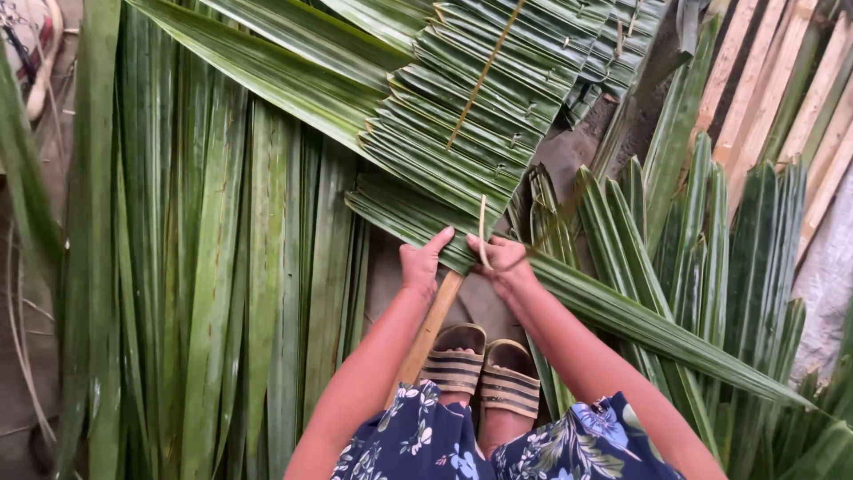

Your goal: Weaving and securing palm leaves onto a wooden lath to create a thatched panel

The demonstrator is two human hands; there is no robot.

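Left hand pinches the folded leaf panel's near edge, right hand grips a thin strip (light, pliable, likely tearing if yanked).

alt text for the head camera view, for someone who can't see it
Seen from above, a person's left hand and right hand fold a long green palm leaf over a wooden stick, extending a stitched thatch panel. Loose leaves lie around their sandalled feet.

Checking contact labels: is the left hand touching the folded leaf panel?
Touching. Head view: left hand fingers press the lower edge of the folded leaf panel, no gap visible.
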